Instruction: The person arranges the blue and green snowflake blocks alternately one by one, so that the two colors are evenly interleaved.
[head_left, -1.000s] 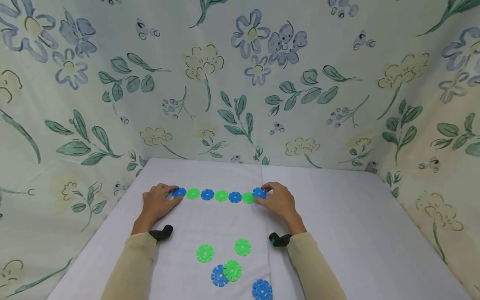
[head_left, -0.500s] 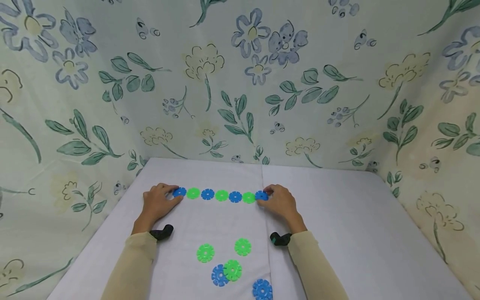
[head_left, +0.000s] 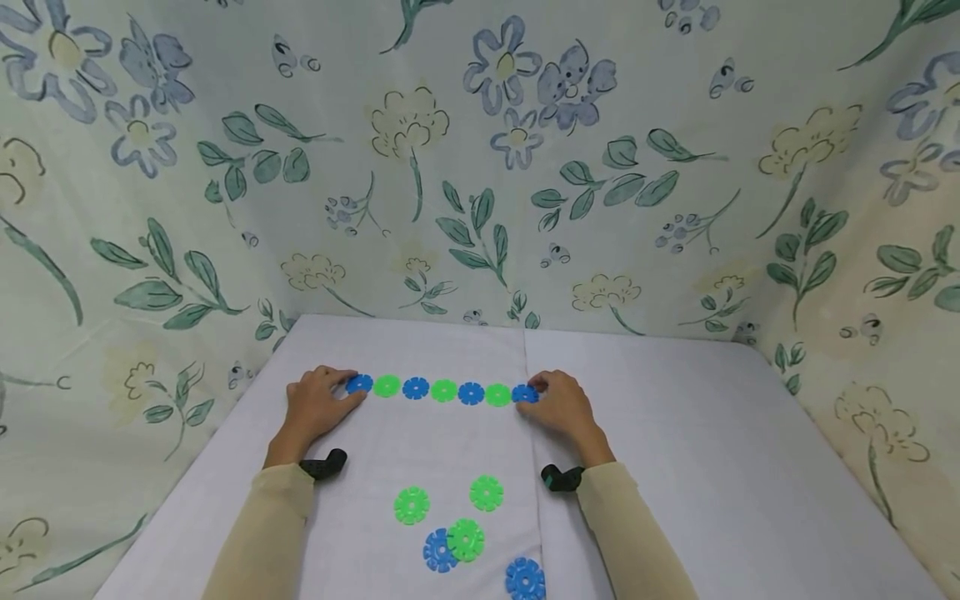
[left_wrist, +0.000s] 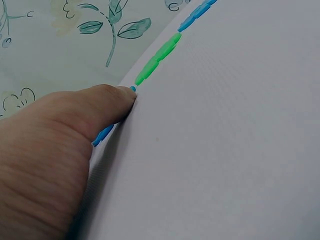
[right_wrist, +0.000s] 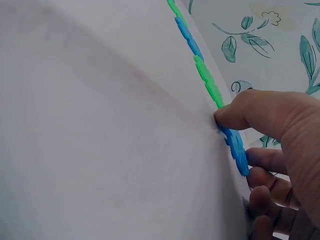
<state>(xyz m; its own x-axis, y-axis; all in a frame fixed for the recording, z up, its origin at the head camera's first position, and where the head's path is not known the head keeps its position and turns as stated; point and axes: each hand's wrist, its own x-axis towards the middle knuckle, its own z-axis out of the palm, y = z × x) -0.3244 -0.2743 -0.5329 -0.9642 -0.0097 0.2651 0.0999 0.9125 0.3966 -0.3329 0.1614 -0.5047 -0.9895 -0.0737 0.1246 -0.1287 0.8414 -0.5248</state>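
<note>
Notched, flower-like plastic discs, alternately blue and green, form a row across the white table. At its left end, my left hand [head_left: 318, 410] grips a blue disc [head_left: 360, 383] between thumb and fingers; the thumb hides much of it in the left wrist view. My right hand [head_left: 558, 410] pinches the blue disc [head_left: 524, 393] at the right end, its thumb on the near edge. That disc [right_wrist: 236, 150] looks flat on the cloth in the right wrist view, beside a green disc [head_left: 498, 395]. Between the ends lie a green disc [head_left: 387, 386] and several others.
Nearer the body lie loose discs: a green one [head_left: 412, 505], another green one [head_left: 487, 493], a green disc [head_left: 466, 540] overlapping a blue disc [head_left: 437, 551], and a blue disc [head_left: 525, 578] by the cloth's crease. A floral curtain [head_left: 480, 208] borders the table [head_left: 712, 467].
My right hand has lowered the right-end blue disc and shifted it slightly right, from tilted over the green disc to flat in line with the row. The left hand stays put.
</note>
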